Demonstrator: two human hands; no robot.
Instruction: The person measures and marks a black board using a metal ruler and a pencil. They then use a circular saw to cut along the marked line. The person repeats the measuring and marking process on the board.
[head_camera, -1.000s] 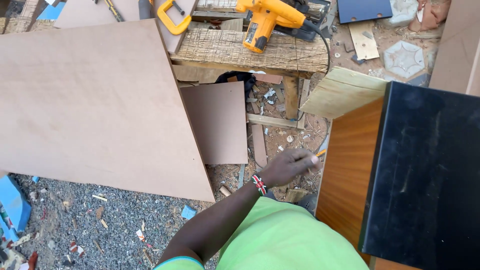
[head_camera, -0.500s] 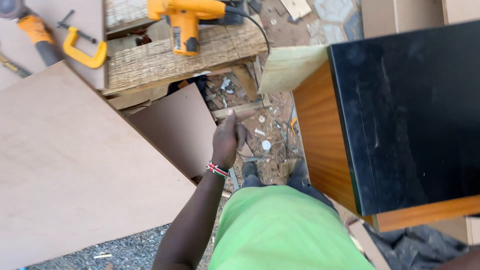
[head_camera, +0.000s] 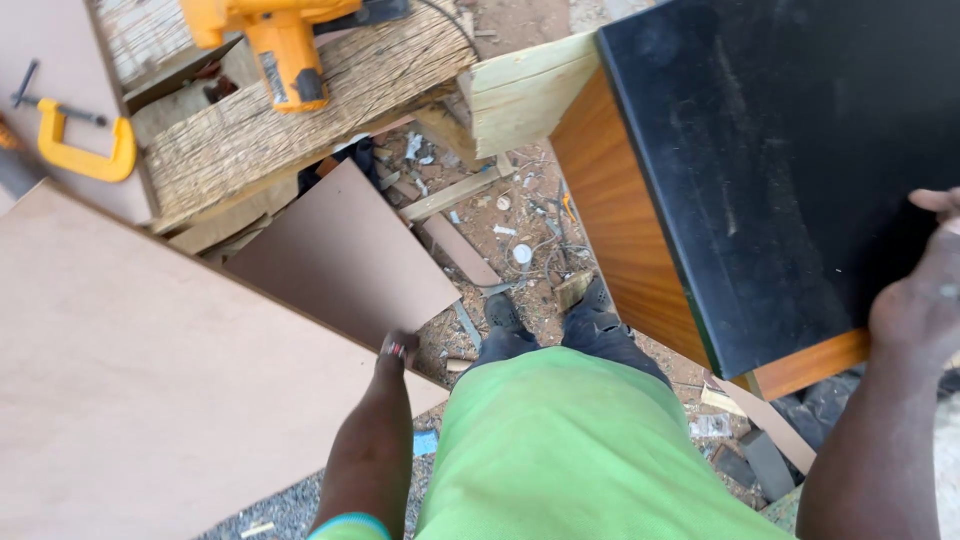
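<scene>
black-topped cabinet (head_camera: 780, 160) under right hand (head_camera: 925, 300)

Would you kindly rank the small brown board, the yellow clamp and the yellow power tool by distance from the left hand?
From the left hand:
1. Small brown board, just above the hand.
2. Yellow clamp, upper left.
3. Yellow power tool, top, on the rough bench.

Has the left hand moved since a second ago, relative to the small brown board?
Yes. The left hand has drawn back from the scrap-strewn ground beside the cabinet to the near edge of the small brown board.
</scene>
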